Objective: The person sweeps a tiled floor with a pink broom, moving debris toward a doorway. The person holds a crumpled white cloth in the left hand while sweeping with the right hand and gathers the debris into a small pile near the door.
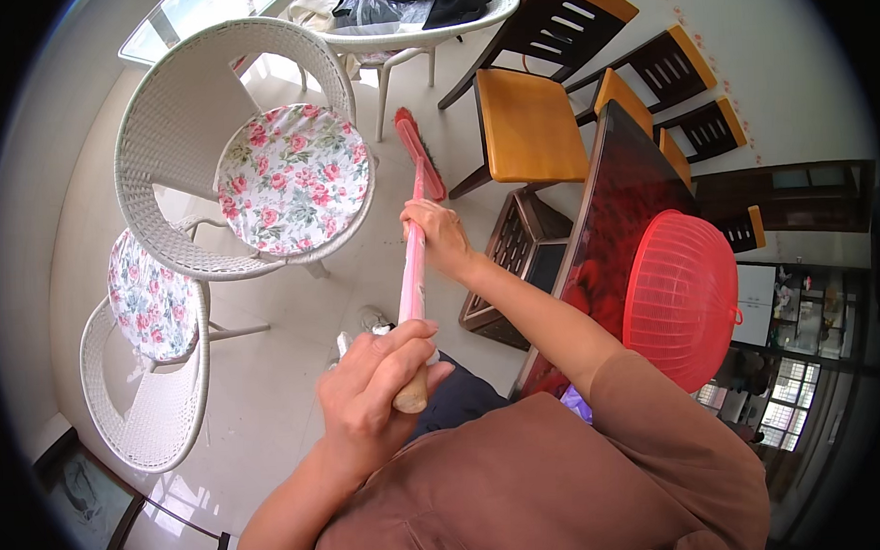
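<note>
A long broom handle (412, 279), pink along most of its length, runs away from me towards the floor. My left hand (375, 386) is wrapped around its top, where a wooden end (411, 397) sticks out below the fingers. Farther down, my right hand (437, 235) grips the pink shaft. At the far end, the red broom head (420, 156) with dark bristles rests on or just above the tiled floor (289, 316), between a white woven chair and a wooden chair; actual contact cannot be made out.
White woven chairs (181, 138) with floral cushions (295, 180) stand left. Wooden chairs (529, 123) line the right side by a dark red table (592, 255), which bears a red mesh food cover (680, 296). A brown slatted frame (508, 251) sits low beside the table. Clothes (409, 7) lie on a far chair.
</note>
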`<state>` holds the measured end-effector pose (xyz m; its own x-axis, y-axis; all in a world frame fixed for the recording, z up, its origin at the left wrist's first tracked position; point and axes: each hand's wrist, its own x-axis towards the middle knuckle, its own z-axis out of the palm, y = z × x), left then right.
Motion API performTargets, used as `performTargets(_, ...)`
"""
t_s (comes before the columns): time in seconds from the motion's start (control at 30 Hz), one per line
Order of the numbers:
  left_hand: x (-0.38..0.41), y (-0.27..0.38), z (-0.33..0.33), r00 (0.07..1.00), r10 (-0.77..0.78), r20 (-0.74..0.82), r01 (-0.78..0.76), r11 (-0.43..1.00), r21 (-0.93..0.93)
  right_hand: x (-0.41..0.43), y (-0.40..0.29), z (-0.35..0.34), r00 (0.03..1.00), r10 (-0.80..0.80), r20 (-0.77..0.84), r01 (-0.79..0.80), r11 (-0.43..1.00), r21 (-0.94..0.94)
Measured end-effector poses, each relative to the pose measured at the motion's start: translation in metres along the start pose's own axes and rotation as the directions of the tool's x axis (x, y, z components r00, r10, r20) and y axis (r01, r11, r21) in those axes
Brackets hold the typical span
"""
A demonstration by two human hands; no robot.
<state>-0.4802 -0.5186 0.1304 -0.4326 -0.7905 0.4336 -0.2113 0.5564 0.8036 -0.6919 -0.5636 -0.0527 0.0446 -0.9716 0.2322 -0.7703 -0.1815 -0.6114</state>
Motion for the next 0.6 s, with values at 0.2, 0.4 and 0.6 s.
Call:
performTargets(0.2,-0.004,-0.033,0.027,0.999,-0.032,0.018,0.030,0.996,0.079,0.012,0.056,0.004,0.997,-0.073,0.040,0.077,0.992,-0.101)
performTargets(0.4,-0.009,-0.052,0.056,0.993,-0.059,0.101,0.046,0.991,0.129,0.013,0.100,-0.001,0.987,-0.005,0.162,0.035,0.983,-0.183)
performTargets(0.6,0.001,-0.078,0.087,0.994,-0.045,0.099,0.031,0.990,0.136,0.009,0.148,0.005,0.985,-0.014,0.169,0.048,0.978,-0.202)
